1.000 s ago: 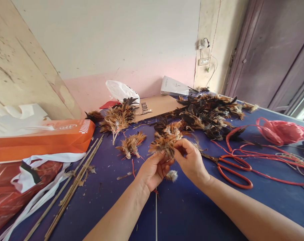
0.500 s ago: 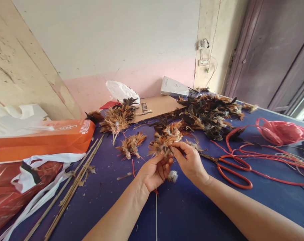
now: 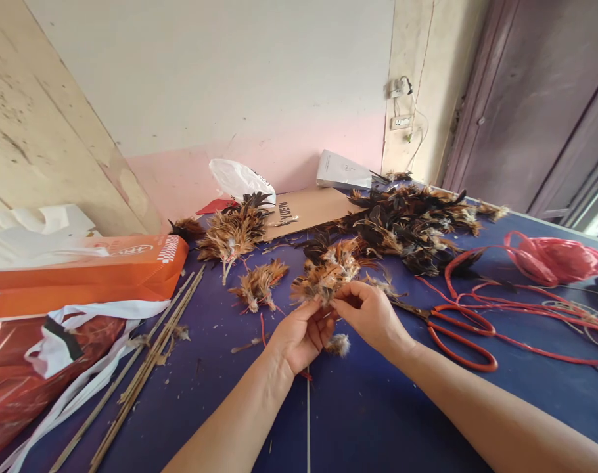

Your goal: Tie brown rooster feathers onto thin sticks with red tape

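Observation:
My left hand (image 3: 301, 336) and my right hand (image 3: 370, 314) meet over the blue table (image 3: 368, 414), both pinched on a small bunch of brown and black feathers (image 3: 315, 286). A white downy tuft (image 3: 339, 344) hangs below my left hand's fingers. A thin red string trails under my left wrist. A big heap of dark feathers (image 3: 407, 223) lies just beyond my hands.
Red-handled scissors (image 3: 457, 332) and a roll of pink string (image 3: 555, 257) lie right. Two tied feather bundles (image 3: 232, 233) (image 3: 259, 284) rest left of centre. Thin sticks (image 3: 146, 361), an orange bag (image 3: 82, 272), a red plastic bag (image 3: 27, 374) and cardboard (image 3: 306, 207) are around.
My hands have shifted slightly left and away with the feather bunch, my right fingers sliding along it. Nothing else has moved.

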`<state>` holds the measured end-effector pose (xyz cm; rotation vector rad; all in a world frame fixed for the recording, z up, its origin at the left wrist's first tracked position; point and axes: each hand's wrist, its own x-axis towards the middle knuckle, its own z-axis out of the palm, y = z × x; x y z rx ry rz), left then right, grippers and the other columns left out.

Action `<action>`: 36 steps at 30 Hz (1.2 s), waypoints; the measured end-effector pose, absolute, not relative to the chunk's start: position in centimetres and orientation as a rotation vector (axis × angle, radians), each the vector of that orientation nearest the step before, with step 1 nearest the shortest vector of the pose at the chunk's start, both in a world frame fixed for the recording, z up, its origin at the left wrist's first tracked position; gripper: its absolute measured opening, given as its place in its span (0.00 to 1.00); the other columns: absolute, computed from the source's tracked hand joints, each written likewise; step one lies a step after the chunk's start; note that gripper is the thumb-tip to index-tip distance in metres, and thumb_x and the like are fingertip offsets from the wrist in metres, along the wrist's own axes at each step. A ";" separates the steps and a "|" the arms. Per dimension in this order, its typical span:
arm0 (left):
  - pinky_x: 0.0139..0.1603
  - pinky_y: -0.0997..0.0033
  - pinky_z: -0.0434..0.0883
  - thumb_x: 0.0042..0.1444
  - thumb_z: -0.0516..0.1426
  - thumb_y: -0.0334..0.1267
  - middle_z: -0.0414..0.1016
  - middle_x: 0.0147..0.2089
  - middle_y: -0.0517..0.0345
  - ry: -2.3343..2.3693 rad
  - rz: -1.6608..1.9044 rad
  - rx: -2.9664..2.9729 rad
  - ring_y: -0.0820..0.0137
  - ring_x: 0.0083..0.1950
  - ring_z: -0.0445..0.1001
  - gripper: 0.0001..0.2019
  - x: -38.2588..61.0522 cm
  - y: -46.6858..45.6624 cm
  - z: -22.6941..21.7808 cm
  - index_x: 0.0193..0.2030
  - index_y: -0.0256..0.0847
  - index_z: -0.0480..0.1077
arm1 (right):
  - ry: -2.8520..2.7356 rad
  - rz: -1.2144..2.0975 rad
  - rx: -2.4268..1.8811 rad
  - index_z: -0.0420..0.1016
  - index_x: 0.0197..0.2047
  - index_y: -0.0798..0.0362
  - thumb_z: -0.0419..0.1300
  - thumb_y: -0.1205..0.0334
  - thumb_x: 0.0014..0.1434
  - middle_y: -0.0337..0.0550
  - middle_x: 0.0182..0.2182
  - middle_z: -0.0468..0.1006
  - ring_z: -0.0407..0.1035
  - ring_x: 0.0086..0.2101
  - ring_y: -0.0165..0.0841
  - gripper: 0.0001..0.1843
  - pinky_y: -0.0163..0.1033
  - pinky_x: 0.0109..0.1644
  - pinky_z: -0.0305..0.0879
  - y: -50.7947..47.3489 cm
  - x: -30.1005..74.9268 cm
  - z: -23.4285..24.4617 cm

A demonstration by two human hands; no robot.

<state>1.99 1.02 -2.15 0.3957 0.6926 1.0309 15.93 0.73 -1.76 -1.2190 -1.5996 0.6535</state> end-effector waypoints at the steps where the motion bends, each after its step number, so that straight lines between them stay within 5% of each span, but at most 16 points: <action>1: 0.25 0.79 0.71 0.53 0.54 0.31 0.75 0.29 0.50 0.694 1.026 0.399 0.71 0.30 0.75 0.06 2.0 1.0 -2.1 0.35 0.29 0.69 | -1.597 0.672 -1.233 0.71 0.26 0.54 0.57 0.63 0.47 0.38 0.22 0.73 0.65 0.24 0.28 0.04 0.32 0.29 0.61 0.8 16.0 -1.7; 13: 0.29 0.77 0.72 0.55 0.51 0.33 0.76 0.31 0.48 0.667 0.950 0.269 0.70 0.32 0.74 0.10 1.5 1.4 -2.0 0.38 0.26 0.68 | -1.141 1.031 -0.958 0.67 0.24 0.56 0.59 0.59 0.47 0.32 0.17 0.64 0.55 0.19 0.21 0.08 0.28 0.23 0.54 0.6 15.7 -0.6; 22: 0.28 0.78 0.71 0.52 0.55 0.31 0.75 0.32 0.49 0.672 1.012 0.456 0.70 0.32 0.74 0.07 2.0 0.9 -2.1 0.36 0.30 0.70 | -1.349 1.000 -0.953 0.68 0.29 0.55 0.58 0.60 0.47 0.38 0.23 0.69 0.63 0.23 0.27 0.07 0.32 0.28 0.64 0.5 15.3 -1.4; 28: 0.25 0.78 0.69 0.46 0.60 0.32 0.74 0.28 0.53 0.751 1.102 0.651 0.71 0.29 0.73 0.05 2.5 0.5 -2.0 0.32 0.33 0.71 | -1.505 0.720 -1.062 0.69 0.26 0.55 0.57 0.60 0.48 0.39 0.23 0.70 0.62 0.24 0.28 0.06 0.33 0.28 0.62 0.3 15.5 -1.6; 36: 0.29 0.77 0.68 0.44 0.60 0.40 0.76 0.28 0.52 0.987 1.199 1.159 0.69 0.31 0.74 0.10 2.6 0.4 -1.8 0.31 0.34 0.74 | -1.496 0.872 -1.110 0.74 0.29 0.57 0.55 0.59 0.49 0.39 0.23 0.73 0.63 0.24 0.28 0.10 0.32 0.28 0.60 1.2 16.2 -1.5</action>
